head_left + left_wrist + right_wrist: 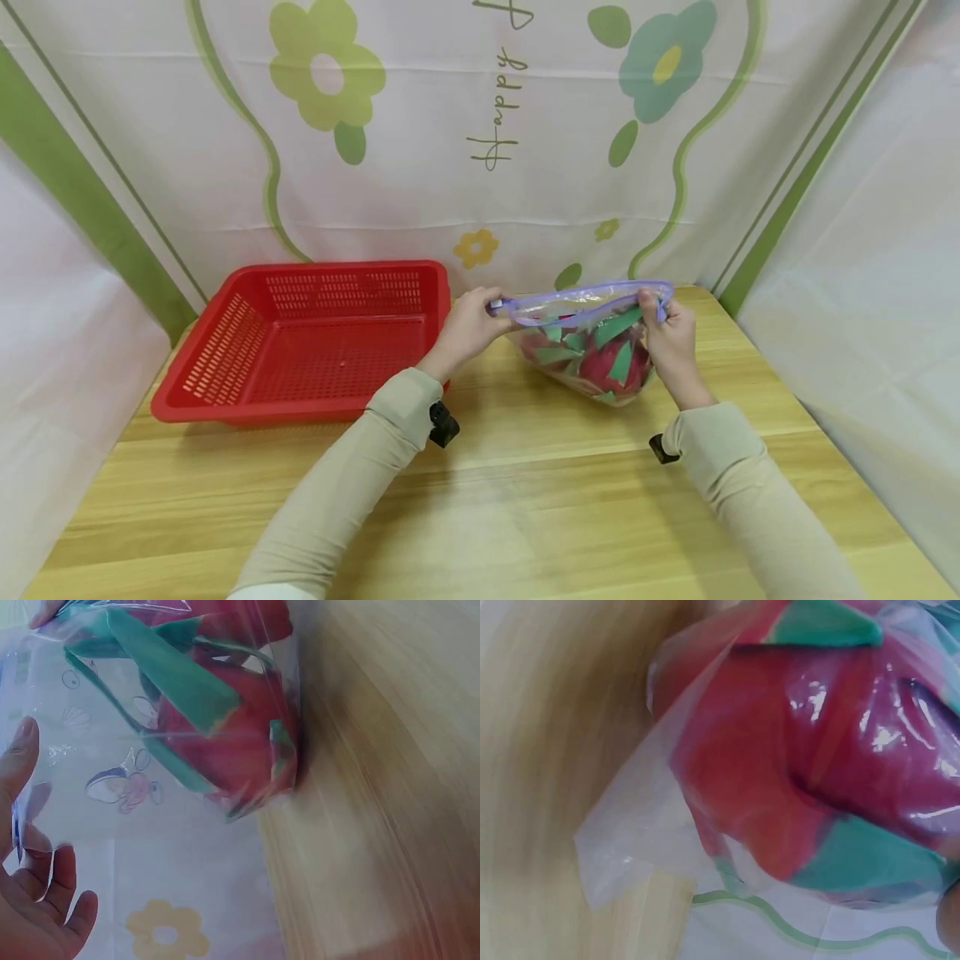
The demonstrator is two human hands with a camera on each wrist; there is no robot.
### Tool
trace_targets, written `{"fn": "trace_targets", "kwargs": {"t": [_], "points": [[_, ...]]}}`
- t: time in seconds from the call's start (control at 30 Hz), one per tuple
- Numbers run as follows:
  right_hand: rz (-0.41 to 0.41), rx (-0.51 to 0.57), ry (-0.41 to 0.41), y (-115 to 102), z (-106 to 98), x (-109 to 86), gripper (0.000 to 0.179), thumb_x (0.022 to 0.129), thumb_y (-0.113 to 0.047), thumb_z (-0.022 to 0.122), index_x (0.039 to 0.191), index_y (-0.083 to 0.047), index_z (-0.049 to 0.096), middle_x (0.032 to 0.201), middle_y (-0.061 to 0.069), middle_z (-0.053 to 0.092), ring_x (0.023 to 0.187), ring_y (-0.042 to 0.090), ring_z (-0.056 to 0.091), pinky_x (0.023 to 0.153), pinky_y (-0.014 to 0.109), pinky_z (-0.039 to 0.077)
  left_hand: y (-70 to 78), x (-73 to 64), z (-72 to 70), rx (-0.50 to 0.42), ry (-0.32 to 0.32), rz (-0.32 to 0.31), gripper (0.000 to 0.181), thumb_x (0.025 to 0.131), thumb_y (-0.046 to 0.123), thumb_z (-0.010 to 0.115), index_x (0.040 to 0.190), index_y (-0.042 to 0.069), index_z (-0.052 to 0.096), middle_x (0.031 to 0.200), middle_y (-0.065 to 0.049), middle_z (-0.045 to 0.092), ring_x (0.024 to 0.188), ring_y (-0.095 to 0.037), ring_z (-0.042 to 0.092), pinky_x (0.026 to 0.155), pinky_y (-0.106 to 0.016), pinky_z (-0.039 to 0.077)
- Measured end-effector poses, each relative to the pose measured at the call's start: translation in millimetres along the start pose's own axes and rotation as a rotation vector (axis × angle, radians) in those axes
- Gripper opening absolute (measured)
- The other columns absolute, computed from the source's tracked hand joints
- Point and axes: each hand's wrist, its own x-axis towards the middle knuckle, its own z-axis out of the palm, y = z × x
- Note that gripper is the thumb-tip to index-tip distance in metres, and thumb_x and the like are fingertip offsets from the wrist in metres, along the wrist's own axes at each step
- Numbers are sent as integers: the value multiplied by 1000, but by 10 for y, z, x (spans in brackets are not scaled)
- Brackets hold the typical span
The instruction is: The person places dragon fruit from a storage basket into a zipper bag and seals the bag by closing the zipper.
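Observation:
Both hands hold a clear zip bag [557, 358] with a purple edge over the right half of the table. Inside it are red, green-leaved dragon fruits [600, 367], seen close through the plastic in both wrist views. My left hand [474, 323] pinches the bag's left top corner beside a small zip slider. At the right top corner, my right hand [670, 333] grips the edge, thumb on top. In the left wrist view, the left thumb and curled fingers lie at the purple edge. Only a fingertip [949, 919] of the right hand shows in the right wrist view.
A red slotted plastic basket [341, 350] sits on the left of the wooden table [510, 508], its right side close by the left hand. Behind stands a white cloth backdrop [420, 167] with printed flowers, and more cloth hangs at both sides.

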Motion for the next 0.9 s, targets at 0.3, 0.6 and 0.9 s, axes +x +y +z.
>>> {"fn": "trace_targets", "kwargs": {"t": [0.3, 0.6, 0.9], "points": [[-37, -194, 18, 199, -40, 169, 53, 97, -52, 41, 88, -5, 63, 70, -20, 51, 66, -2, 44, 60, 14, 33, 63, 13, -57, -177, 12, -81, 9, 86, 12, 67, 89, 6, 61, 92, -9, 64, 73, -14, 49, 59, -20, 40], [-124, -190, 171, 144, -35, 218, 74, 88, -61, 42, 101, 8, 68, 82, -27, 57, 68, -9, 48, 59, 11, 33, 151, 44, -89, -487, 125, -210, 29, 80, 18, 77, 96, 5, 57, 94, -11, 68, 76, -8, 60, 62, -18, 47], [-81, 26, 137, 25, -66, 325, 43, 90, -50, 48, 62, -20, 63, 56, -19, 66, 53, -3, 57, 61, 11, 45, 244, 36, -179, -786, 198, -241, 23, 86, 20, 70, 100, 3, 64, 102, -18, 72, 74, -3, 68, 105, -30, 45]]}}
